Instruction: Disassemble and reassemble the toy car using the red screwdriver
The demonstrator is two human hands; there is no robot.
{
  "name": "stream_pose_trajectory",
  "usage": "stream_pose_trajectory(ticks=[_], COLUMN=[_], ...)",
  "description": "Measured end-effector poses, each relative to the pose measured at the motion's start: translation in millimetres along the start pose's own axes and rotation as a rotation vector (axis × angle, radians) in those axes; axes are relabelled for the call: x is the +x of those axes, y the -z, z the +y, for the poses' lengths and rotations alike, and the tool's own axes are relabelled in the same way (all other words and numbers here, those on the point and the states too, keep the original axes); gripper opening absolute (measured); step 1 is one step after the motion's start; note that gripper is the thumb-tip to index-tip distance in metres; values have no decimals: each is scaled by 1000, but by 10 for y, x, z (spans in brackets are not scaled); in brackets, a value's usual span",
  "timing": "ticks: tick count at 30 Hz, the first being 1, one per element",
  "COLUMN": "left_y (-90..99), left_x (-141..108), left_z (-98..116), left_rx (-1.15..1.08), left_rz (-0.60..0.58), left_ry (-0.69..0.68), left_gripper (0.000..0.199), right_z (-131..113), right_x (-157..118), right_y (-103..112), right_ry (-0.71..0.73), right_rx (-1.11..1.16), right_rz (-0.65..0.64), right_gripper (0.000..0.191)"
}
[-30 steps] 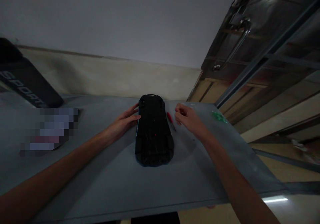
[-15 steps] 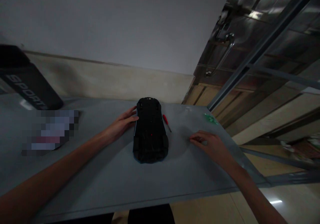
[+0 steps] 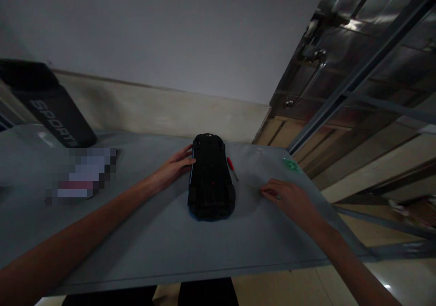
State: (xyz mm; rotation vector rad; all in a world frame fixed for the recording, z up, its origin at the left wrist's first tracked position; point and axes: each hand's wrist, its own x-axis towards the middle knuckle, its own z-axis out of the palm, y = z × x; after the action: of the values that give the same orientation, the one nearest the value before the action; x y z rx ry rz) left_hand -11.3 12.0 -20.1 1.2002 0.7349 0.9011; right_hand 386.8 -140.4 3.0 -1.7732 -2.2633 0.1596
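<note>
A toy car [image 3: 210, 174] lies upside down on the grey table, its black underside facing up and its front and back pointing away from and toward me. My left hand [image 3: 182, 161] holds its left side, thumb over the edge and fingers along the flank. Just right of the car lies a screwdriver [image 3: 230, 164] with a red handle, untouched. My right hand [image 3: 281, 194] is low over the table, to the right of the screwdriver. Its thumb and fingertips are pinched together; whatever may be between them is too small to make out.
A black bottle [image 3: 57, 108] marked SPORT stands at the back left, with a pixelated flat item [image 3: 86, 172] before it. Some green pieces [image 3: 292, 164] lie near the table's right edge. A wall runs behind the table [image 3: 163, 247]; a metal frame [image 3: 327, 115] rises at right.
The view has turned slightly left, so most things sit farther right in the picture. The fingertips of my right hand look drawn closer together. My left hand stays on the car.
</note>
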Motion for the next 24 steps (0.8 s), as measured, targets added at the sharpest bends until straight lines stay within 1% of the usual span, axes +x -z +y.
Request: stream_pose_trajectory(ticks=[3, 6, 9, 12, 16, 19, 21, 24], left_y=[-20, -53, -47, 14, 88, 84, 66, 43], left_x=[3, -9, -15, 7, 49, 55, 48, 36], left_z=[23, 66, 74, 19, -57, -57, -42, -27], left_rx=[-60, -91, -115, -145, -201, -220, -221, -202], left_rz=[54, 8, -34, 1, -15, -15, 0, 4], left_ry=[49, 21, -2, 12, 17, 21, 20, 7], left_gripper=[80, 76, 71, 66, 69, 70, 66, 52], right_z=[-43, -179, -448, -797, -1226, -1463, -1582, -1715], right_x=[65, 199, 415, 703, 1148, 1453, 1612, 1774], right_y=[17, 62, 143, 217, 246, 257, 291, 381], right_ry=[-14, -13, 45, 132, 268, 342, 379, 415], right_rx=[12, 175, 334, 398, 390, 270, 155, -10], right_rz=[7, 43, 99, 95, 2, -121, -202, -296], right_gripper=[20, 15, 13, 15, 8, 7, 8, 12])
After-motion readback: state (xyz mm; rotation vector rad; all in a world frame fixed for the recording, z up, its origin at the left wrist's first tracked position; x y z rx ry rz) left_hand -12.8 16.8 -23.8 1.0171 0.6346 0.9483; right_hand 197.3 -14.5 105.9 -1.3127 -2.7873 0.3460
